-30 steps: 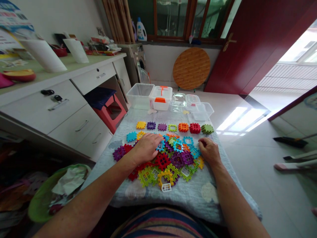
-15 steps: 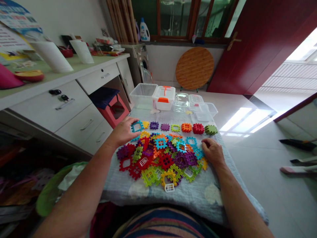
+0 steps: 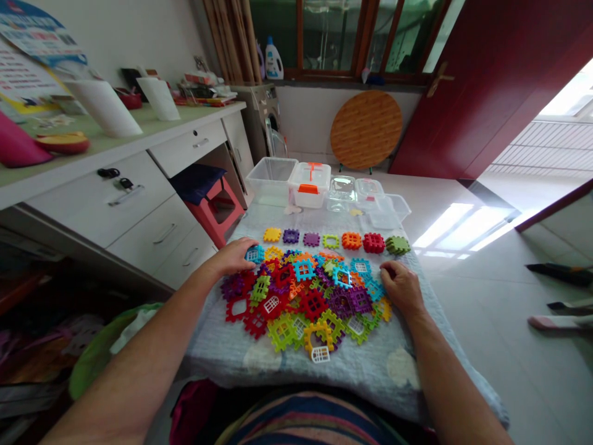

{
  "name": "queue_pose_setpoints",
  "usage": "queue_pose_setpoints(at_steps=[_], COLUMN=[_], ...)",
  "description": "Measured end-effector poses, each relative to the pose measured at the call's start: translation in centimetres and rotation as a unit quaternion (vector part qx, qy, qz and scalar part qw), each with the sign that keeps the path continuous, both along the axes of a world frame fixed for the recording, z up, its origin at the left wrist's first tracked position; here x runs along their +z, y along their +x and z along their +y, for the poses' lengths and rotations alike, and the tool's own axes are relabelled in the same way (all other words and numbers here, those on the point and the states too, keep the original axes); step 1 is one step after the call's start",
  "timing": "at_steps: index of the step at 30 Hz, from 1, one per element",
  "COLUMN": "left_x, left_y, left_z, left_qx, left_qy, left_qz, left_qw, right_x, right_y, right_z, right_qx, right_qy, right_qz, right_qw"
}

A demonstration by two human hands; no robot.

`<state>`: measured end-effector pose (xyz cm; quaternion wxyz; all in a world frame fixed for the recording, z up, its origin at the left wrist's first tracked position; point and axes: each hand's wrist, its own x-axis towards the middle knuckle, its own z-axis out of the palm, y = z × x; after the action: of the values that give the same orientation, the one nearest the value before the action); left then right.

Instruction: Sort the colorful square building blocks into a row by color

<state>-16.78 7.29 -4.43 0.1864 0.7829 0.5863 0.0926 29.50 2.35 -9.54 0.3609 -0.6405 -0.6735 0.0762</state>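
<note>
A heap of colourful plastic interlocking tiles, among them a red window tile, lies on the cloth-covered table. At the heap's far left edge, my left hand has its thumb and fingers closed around the edges of a blue interlocking tile. My right hand rests curled on the cloth at the heap's right side, beside another blue tile; nothing shows in its fingers. Beyond the heap runs a row of sorted tiles: yellow, purple, light green, orange, red and a green stack.
Clear plastic boxes stand along the table's far edge, including an open bin and a lidded box with orange latches. A pink stool and a drawer desk are to the left. A round wooden board leans against the wall.
My left hand has come nearer, from beside the row's yellow tile down to the heap's left edge, its fingers still at a blue tile. The right hand stays in place.
</note>
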Motion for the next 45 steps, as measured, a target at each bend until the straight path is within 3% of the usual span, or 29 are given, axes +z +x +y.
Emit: queue_pose_setpoints(at_steps=[10,16,22,29,40,45], left_x=[0.1,0.5,-0.1,0.0,0.5,0.4], left_y=[-0.6,-2.9,-3.2,-3.4,-2.6,-2.4], left_z=[1.3,5.7,9.1,9.5,9.8,10.1], left_qx=[-0.037,0.030,0.003,-0.006,-0.062,-0.059], left_qy=[0.015,0.041,-0.032,-0.066,-0.041,-0.056], left_qz=[0.048,0.112,0.130,0.141,0.163,0.170], left_qw=[0.998,0.992,0.991,0.988,0.984,0.982], right_x=[0.2,0.4,0.3,0.3,0.2,0.3], right_y=[-0.1,-0.2,-0.1,-0.1,0.0,-0.1], right_z=[-0.1,-0.1,-0.1,-0.1,-0.1,-0.1], right_qx=[-0.003,-0.002,-0.003,0.001,0.000,-0.003], right_qy=[-0.015,-0.016,-0.025,-0.023,-0.034,-0.031], right_qz=[-0.003,-0.002,0.000,-0.004,-0.003,-0.005], right_qw=[1.000,1.000,1.000,1.000,0.999,1.000])
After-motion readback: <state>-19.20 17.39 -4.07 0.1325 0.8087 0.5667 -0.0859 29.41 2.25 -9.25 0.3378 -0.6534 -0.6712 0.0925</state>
